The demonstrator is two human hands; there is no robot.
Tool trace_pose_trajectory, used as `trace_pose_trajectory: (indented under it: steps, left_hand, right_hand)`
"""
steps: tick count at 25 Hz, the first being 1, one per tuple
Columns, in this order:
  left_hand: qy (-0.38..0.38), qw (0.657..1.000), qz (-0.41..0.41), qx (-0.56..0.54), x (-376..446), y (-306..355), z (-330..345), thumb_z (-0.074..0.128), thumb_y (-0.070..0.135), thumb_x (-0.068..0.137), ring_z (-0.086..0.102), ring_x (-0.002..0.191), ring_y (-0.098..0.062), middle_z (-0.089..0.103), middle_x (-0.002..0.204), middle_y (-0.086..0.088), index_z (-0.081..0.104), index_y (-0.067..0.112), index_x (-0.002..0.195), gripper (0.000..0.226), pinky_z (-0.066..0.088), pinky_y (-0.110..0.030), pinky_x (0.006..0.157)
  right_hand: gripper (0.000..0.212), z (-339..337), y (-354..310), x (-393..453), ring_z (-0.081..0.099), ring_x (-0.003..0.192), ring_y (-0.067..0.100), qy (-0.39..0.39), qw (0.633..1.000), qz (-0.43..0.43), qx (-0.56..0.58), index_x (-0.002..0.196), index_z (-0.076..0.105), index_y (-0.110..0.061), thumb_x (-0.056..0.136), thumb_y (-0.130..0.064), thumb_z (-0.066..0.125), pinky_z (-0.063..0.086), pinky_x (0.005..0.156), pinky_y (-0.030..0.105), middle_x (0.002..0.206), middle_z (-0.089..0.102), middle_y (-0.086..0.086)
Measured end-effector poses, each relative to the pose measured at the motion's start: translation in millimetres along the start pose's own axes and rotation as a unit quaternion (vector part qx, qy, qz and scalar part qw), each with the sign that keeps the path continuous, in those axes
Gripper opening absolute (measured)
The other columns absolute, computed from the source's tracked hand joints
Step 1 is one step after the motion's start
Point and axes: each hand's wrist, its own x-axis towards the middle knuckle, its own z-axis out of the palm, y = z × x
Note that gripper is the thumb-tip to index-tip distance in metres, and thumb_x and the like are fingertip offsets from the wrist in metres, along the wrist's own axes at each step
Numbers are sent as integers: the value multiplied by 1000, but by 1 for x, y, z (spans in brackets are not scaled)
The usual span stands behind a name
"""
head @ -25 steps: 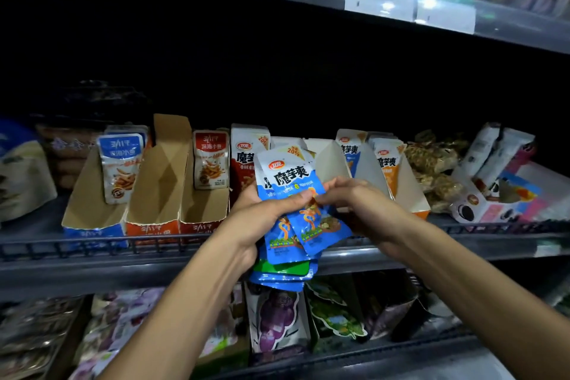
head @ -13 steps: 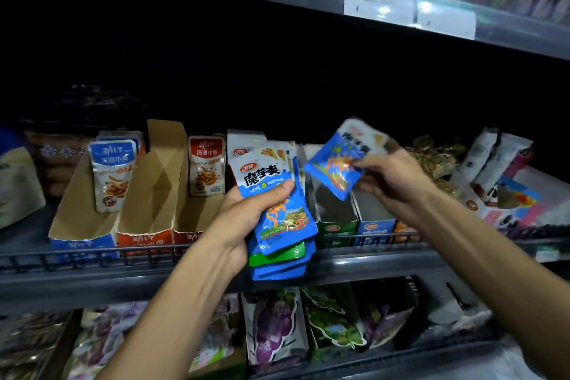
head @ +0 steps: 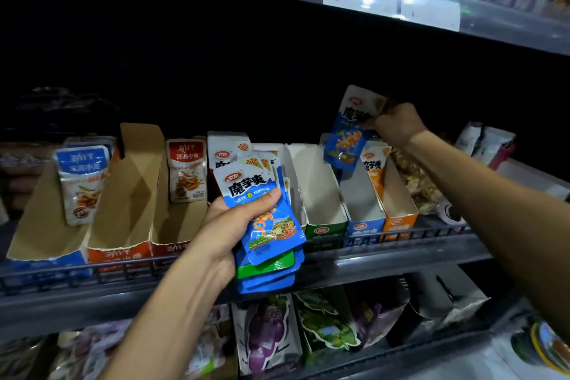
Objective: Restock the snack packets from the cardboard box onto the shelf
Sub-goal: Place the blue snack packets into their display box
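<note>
right grip (head: 396, 123) has lifted one pinched blue packet (head: 347, 136); left grip (head: 237, 219) clutches the stack (head: 268, 244).

left hand (head: 237, 225) gripping packet stack (head: 268, 225), right hand (head: 398, 123) pinching blue packet (head: 348, 133)

The dark metal shelf (head: 385, 259) has a low wire rail along its front edge. A row of open-topped cardboard display boxes stands on it: 3 brown ones at the left with blue (head: 46, 244), orange (head: 123, 225) and red (head: 175, 225) fronts, then white ones with green (head: 320, 203), blue (head: 364, 210) and orange (head: 398, 200) fronts. Loose snack bags (head: 413, 179) lie at the right.
</note>
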Motion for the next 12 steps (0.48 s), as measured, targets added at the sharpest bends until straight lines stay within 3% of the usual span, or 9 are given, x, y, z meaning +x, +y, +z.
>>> trace_pose_trajectory:
  steps: [2, 6, 10, 12]
  left_hand:
    - [-1, 1000, -2, -1, 1, 0, -2, 79, 9, 75, 74, 63, -23, 77, 83, -11, 72, 11, 95, 22, 60, -36, 50]
    - [-1, 1000, 2, 2, 1, -2, -1, 80, 8, 74, 74, 65, -22, 77, 84, -11, 71, 9, 101, 28, 60, -35, 51]
    - [-5, 1000, 2, 5, -1, -3, 1, 80, 8, 74, 75, 66, -23, 77, 86, -11, 71, 8, 103, 31, 60, -34, 53]
    - [-4, 1000, 3, 3, 0, -3, 0, 80, 7, 74, 75, 66, -23, 77, 85, -11, 71, 9, 101, 29, 60, -35, 53]
  right_hand:
    - [37, -4, -2, 5, 58, 112, 28, 15, 999, 20, 21, 119, 59, -1, 85, -12, 70, 50, 95, 40, 122, 61, 13]
    - [43, -8, -5, 4, 53, 118, 24, 30, 999, 16, -30, 130, 52, -4, 91, -19, 64, 41, 82, 24, 128, 55, 7]
    - [41, 1, -5, 8, 53, 122, 25, -24, 1000, -15, 9, 128, 56, -7, 88, -14, 67, 44, 102, 34, 133, 56, 9]
    - [42, 7, -6, 9, 52, 122, 23, -33, 999, -30, -4, 128, 56, -6, 88, -10, 67, 42, 103, 33, 133, 56, 7]
